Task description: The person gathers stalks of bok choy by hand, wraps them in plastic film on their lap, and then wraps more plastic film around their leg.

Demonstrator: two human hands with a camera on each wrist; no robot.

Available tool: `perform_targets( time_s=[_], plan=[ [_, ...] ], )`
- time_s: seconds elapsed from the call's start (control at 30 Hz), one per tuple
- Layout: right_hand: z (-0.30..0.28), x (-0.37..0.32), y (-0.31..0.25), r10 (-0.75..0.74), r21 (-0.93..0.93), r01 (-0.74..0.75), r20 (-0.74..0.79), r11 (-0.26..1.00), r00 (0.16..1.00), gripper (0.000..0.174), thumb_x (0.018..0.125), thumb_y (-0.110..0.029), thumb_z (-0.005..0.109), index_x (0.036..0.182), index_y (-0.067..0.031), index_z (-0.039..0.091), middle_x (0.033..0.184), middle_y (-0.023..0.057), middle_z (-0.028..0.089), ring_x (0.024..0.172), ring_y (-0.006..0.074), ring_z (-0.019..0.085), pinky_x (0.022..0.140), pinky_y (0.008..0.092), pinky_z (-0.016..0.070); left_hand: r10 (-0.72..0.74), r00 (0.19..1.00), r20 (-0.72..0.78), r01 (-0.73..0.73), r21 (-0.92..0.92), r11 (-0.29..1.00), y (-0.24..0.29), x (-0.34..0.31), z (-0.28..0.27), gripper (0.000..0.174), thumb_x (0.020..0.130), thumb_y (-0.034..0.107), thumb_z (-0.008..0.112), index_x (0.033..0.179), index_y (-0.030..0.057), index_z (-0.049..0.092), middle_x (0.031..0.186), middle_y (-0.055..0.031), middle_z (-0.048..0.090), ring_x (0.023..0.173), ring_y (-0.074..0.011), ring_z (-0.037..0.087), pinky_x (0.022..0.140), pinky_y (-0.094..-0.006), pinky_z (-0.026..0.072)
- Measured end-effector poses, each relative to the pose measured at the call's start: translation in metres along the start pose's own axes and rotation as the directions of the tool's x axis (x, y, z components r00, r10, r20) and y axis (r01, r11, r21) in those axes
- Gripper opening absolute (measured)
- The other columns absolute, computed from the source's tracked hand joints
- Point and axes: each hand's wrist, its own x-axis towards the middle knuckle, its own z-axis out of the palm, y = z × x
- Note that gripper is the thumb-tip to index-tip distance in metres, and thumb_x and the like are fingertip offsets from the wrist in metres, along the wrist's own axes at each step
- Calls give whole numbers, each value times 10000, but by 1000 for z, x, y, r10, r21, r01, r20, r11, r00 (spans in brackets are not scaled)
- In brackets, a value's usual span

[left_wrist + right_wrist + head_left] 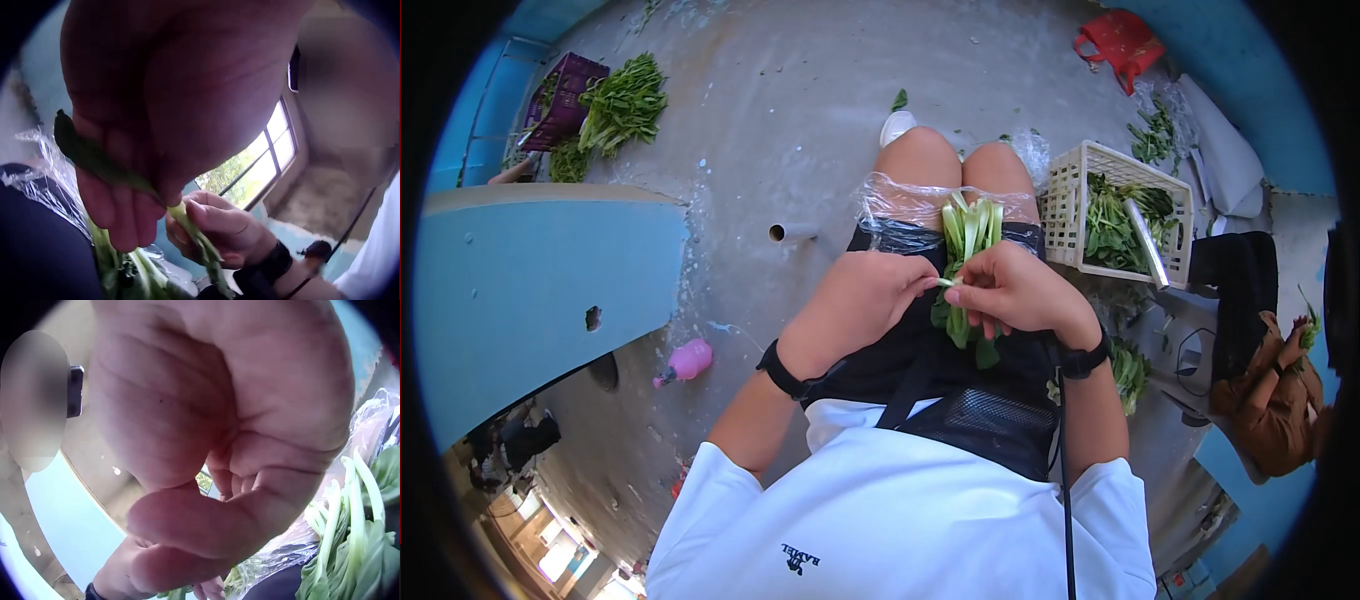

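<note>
Over the lap, my left hand (850,300) and right hand (1025,290) meet at a small leafy green stalk (945,282). In the left wrist view, the left thumb and fingers pinch this stalk, and a dark leaf (94,156) lies across the fingers. The right hand (219,228) pinches the stalk's pale part close to the left fingertips. Below the hands, a bunch of leafy greens (972,225) rests on the thighs, pale stalks pointing toward the knees. Clear plastic film (900,205) covers the lap beneath it. In the right wrist view, the right palm hides most of the stalk.
A white crate (1065,215) of greens stands right of the knees, a metal bar across it. Another person (1270,400) sits beyond, holding greens. Far left are a purple crate (565,100) and piled greens (625,105). A pink bottle (690,360) lies on the floor.
</note>
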Motion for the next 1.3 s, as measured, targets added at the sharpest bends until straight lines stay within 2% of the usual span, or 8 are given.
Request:
perform_targets(
  time_s=[0.13, 0.2, 0.5, 0.73, 0.93, 1.13, 1.2, 1.3],
  plan=[
    [-7, -10, 23, -11, 68, 8, 53, 998, 999, 274, 1037, -204, 664, 896, 30, 690, 719, 40, 695, 583, 105, 682, 486, 231, 506, -27, 994, -104, 32, 46, 998, -7, -1, 1, 122, 986, 78, 658, 1042, -18, 708, 825, -158, 756, 754, -252, 762, 675, -354, 565],
    [-12, -19, 33, -29, 206, 23, 24, 978, 999, 254, 1041, -202, 657, 930, 24, 687, 726, 38, 698, 582, 98, 676, 485, 221, 502, -404, 900, -167, 324, -365, 873, -7, 3, -3, 108, 978, 84, 668, 1008, -13, 704, 814, -196, 739, 726, -337, 734, 659, -397, 561],
    [-13, -9, 46, -95, 229, 163, -284, 960, 954, 266, 1031, -259, 680, 975, 1, 686, 801, -8, 669, 658, 53, 641, 511, 199, 474, -284, 889, -358, 310, 17, 951, -11, 53, 41, 176, 957, 156, 705, 938, -17, 676, 754, -210, 701, 755, -395, 708, 683, -478, 544],
    [-17, 0, 56, -133, 241, 257, -433, 936, 892, 255, 1045, -174, 650, 1179, 31, 723, 802, -7, 668, 647, 67, 639, 520, 215, 489, -281, 871, -404, 249, -131, 960, 12, 62, 53, 250, 988, 169, 667, 1147, -17, 617, 819, -247, 700, 804, -470, 685, 713, -510, 533],
    [-27, -3, 68, -65, 229, 210, -515, 951, 855, 312, 1073, -216, 619, 1283, -6, 717, 747, -45, 614, 587, 28, 539, 510, 211, 453, -391, 898, -202, 348, -217, 912, 22, 71, 59, 292, 998, 166, 656, 1215, -22, 604, 888, -272, 711, 844, -482, 689, 734, -521, 532],
    [-19, -3, 65, -106, 268, 300, -558, 915, 823, 326, 1073, -225, 624, 1309, -17, 711, 720, -56, 599, 552, 22, 513, 505, 207, 442, -220, 964, -147, 205, -109, 973, 26, 44, 32, 267, 990, 141, 652, 1228, 22, 671, 890, -262, 716, 848, -448, 701, 744, -495, 541],
    [-18, -3, 66, -128, 271, 313, -537, 910, 834, 293, 1036, -210, 686, 1220, 12, 740, 731, -30, 647, 543, 25, 533, 502, 200, 449, -203, 979, -15, 203, -16, 979, 26, 39, 27, 275, 975, 115, 652, 1235, 34, 691, 938, -243, 718, 878, -413, 702, 766, -467, 547],
    [-19, -3, 71, -93, 283, 278, -528, 918, 844, 229, 999, -193, 735, 1088, 17, 754, 748, -22, 671, 567, 30, 572, 488, 198, 453, -142, 989, -27, 142, 3, 990, 30, 35, 33, 271, 954, 119, 674, 1207, 31, 710, 977, -220, 713, 909, -385, 691, 778, -448, 550]
  ],
)
